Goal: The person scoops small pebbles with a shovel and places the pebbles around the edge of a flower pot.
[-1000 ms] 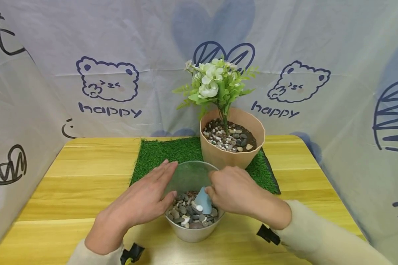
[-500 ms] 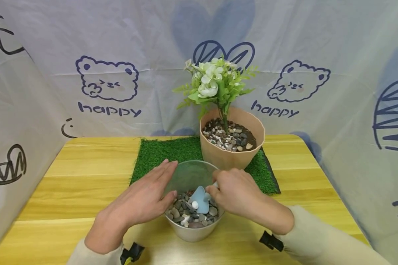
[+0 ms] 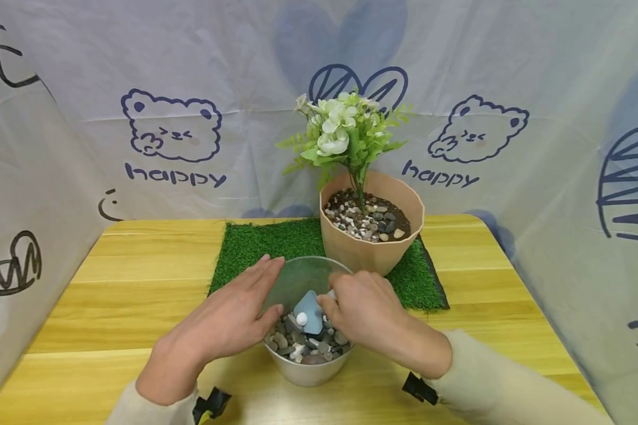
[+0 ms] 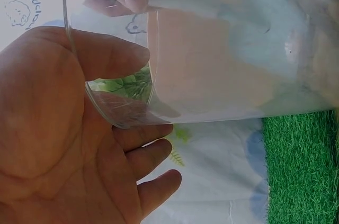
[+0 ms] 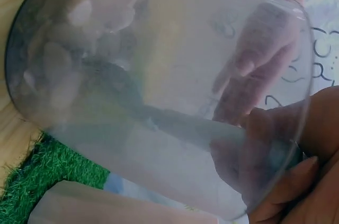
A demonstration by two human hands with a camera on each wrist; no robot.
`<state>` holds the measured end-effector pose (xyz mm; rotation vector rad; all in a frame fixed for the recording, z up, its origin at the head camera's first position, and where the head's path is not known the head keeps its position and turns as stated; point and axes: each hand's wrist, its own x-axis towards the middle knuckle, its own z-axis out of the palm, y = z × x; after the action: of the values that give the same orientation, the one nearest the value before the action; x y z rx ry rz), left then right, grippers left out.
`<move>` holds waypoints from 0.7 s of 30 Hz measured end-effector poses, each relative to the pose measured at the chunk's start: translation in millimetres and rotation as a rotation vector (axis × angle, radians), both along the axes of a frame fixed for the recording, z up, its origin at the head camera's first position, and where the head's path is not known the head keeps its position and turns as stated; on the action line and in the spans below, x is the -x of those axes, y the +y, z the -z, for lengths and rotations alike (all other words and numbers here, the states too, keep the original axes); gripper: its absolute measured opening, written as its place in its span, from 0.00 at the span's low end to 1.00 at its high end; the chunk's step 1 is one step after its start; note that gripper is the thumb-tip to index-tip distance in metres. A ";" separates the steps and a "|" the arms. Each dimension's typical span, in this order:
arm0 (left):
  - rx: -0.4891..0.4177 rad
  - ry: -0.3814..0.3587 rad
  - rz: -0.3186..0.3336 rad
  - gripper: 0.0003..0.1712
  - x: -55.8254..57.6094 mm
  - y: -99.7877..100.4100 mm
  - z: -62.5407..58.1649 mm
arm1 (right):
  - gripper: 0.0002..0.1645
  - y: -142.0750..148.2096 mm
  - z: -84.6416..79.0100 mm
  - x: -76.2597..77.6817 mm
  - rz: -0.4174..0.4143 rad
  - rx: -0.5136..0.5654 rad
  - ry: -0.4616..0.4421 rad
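Observation:
A clear plastic tub (image 3: 306,373) of grey and white pebbles (image 3: 312,347) stands at the table's front. My left hand (image 3: 220,319) holds its left rim, thumb inside and fingers outside, as the left wrist view shows. My right hand (image 3: 369,307) grips the handle (image 5: 185,128) of a small light-blue shovel, inside the tub's right side. The shovel blade (image 3: 311,308) is tilted among the pebbles, its lower edge at the stones. A white pebble (image 3: 301,319) lies at the blade's left edge. The right hand hides most of the handle in the head view.
Behind the tub, a peach flowerpot (image 3: 369,254) with white flowers (image 3: 335,127), soil and stones stands on a green turf mat (image 3: 266,242). The wooden table (image 3: 138,271) extends to both sides. A printed cloth (image 3: 266,53) hangs behind and at the sides.
The shovel blade has moved left and slightly up among the pebbles, with the white pebble shifting left. My right hand has shifted a little left. The left hand stays in place.

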<state>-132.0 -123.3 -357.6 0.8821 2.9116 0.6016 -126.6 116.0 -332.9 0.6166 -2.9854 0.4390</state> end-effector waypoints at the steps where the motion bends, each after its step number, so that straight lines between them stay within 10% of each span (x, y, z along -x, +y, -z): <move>1: 0.000 0.004 0.002 0.44 0.0 0.1 -0.1 | 0.21 -0.7 0.7 -0.1 -0.005 0.001 0.005; 21: -0.021 -0.022 0.002 0.44 0.5 -1.2 0.9 | 0.12 -0.9 -8.1 -3.8 0.022 0.115 -0.140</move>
<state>-132.6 -124.5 -358.5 0.8746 2.8898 0.6392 -122.8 115.1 -324.8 0.5637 -3.0665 0.6735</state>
